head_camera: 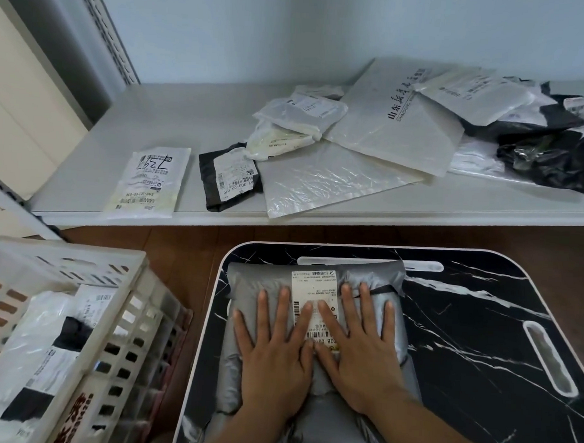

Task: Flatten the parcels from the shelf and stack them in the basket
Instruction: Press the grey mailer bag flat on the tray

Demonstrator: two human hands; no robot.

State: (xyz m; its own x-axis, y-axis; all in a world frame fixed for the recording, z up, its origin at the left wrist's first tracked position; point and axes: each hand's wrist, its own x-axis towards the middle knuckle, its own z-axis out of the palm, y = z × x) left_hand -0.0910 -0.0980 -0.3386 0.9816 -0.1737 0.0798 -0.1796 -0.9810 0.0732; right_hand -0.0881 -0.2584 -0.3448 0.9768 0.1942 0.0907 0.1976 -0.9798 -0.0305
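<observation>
Both hands lie flat, fingers straight and spread, side by side: left hand (pixel 275 351) and right hand (pixel 362 351) press down on a grey parcel (pixel 247 286), gripping nothing. It lies on a black marbled tray (pixel 480 330) over brown floor. Left stands the white basket (pixel 127 281) with parcels inside. Far, a white shelf (pixel 188 116) carries more parcels (pixel 321 122).

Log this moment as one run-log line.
step: flattening | left hand: flat on grey parcel | right hand: flat on it | basket: holds parcels | shelf: more waiting
</observation>
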